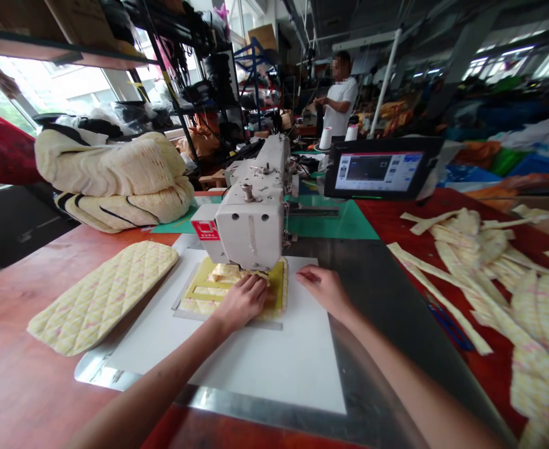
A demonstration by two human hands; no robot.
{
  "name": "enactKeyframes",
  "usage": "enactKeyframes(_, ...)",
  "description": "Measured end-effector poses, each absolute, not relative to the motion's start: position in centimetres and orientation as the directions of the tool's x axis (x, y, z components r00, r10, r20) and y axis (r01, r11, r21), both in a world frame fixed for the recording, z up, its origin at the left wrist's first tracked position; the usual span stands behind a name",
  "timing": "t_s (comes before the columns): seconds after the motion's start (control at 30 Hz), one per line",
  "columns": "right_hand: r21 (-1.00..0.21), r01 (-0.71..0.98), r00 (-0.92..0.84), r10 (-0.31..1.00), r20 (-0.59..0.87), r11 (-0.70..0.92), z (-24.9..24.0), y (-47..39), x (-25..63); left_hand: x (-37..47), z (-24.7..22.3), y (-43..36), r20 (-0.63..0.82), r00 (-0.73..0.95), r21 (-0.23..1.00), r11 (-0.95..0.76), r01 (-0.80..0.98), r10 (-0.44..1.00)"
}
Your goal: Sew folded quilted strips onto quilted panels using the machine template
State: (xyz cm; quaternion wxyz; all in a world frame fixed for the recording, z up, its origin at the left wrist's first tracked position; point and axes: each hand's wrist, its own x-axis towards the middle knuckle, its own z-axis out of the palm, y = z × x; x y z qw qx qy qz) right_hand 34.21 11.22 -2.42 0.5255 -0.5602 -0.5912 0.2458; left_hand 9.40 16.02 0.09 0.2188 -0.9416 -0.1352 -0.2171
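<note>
Fingers (251, 288) on flat yellow slotted template (199, 280)

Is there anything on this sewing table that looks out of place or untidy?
Mostly no. Only the fabric strips at the right lie in a loose, crisscrossed heap. The left hand presses the yellow template squarely under the sewing machine.

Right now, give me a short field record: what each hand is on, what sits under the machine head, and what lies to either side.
left hand: flat on the yellow template, pressing the fabric piece in it
right hand: resting on the white board, at the template's right edge
machine: sewing machine head directly over the template
left side: quilted pad lying flat on the red table
right side: loose fabric strips
behind: touchscreen, lit; a person standing far back
</note>
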Motion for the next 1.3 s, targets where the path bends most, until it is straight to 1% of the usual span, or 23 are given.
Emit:
enactKeyframes(0.1, -0.875, 0.412, 0.175, 0.92, 0.35, 0.254, -2.3, 11.2, 34.2, 9.5, 0.3, 16.3, 0.416, 0.892, -0.306, -0.897, 0.318, 0.175)
enactKeyframes(0.23, -0.87, 0.419, 0.165, 0.92, 0.355, 0.261, -2.3, 11.2, 34.1, 9.4, 0.7, 16.7, 0.325, 0.911, -0.206, -0.921, 0.33, 0.254)
enactKeyframes(0.37, -0.863, 0.429, 0.15, 0.92, 0.361, 0.268, -2.3, 11.2, 34.1, 9.6, 1.1, 16.7, 0.222, 0.924, -0.196, -0.914, 0.354, 0.31)
enactKeyframes(0.5, -0.847, 0.452, 0.126, 0.92, 0.372, 0.28, -2.3, 11.1, 34.2, 9.9, 1.3, 16.4, 0.196, 0.927, -0.183, -0.917, 0.354, 0.319)
enactKeyframes(0.6, -0.828, 0.477, 0.098, 0.918, 0.384, 0.295, -2.3, 10.9, 34.0, 10.0, 1.3, 16.2, 0.188, 0.908, -0.11, -0.911, 0.398, 0.374)
enactKeyframes(0.67, -0.781, 0.534, 0.054, 0.908, 0.415, 0.325, -2.3, 10.6, 33.5, 10.0, 1.0, 16.2, 0.225, 0.873, -0.012, -0.894, 0.447, 0.433)
enactKeyframes(0.73, -0.687, 0.622, -0.007, 0.881, 0.473, 0.374, -2.1, 10.1, 32.6, 9.9, 0.6, 16.4, 0.295, 0.816, 0.136, -0.867, 0.479, 0.497)
enactKeyframes(0.83, -0.53, 0.724, -0.126, 0.84, 0.528, 0.442, -1.6, 9.5, 30.8, 9.7, 0.0, 16.7, 0.386, 0.724, 0.351, -0.817, 0.458, 0.572)
enactKeyframes(0.9, -0.446, 0.763, -0.211, 0.832, 0.514, 0.469, -1.2, 9.1, 29.8, 9.5, -0.3, 16.9, 0.416, 0.684, 0.436, -0.791, 0.429, 0.6)
enactKeyframes(0.97, -0.368, 0.795, -0.274, 0.827, 0.49, 0.481, -1.1, 9.0, 29.2, 9.5, -0.4, 17.0, 0.425, 0.66, 0.49, -0.771, 0.408, 0.619)
enactKeyframes(1.03, -0.315, 0.816, -0.305, 0.824, 0.478, 0.485, -1.1, 9.0, 28.9, 9.4, -0.4, 17.0, 0.423, 0.646, 0.524, -0.753, 0.397, 0.635)
enactKeyframes(1.17, -0.274, 0.845, -0.308, 0.837, 0.453, 0.459, -1.2, 9.2, 28.9, 9.2, -0.4, 17.0, 0.423, 0.626, 0.548, -0.735, 0.399, 0.655)
enactKeyframes(1.3, -0.252, 0.882, -0.264, 0.86, 0.438, 0.398, -1.3, 9.6, 28.8, 8.7, -0.8, 17.3, 0.44, 0.642, 0.536, -0.757, 0.374, 0.628)
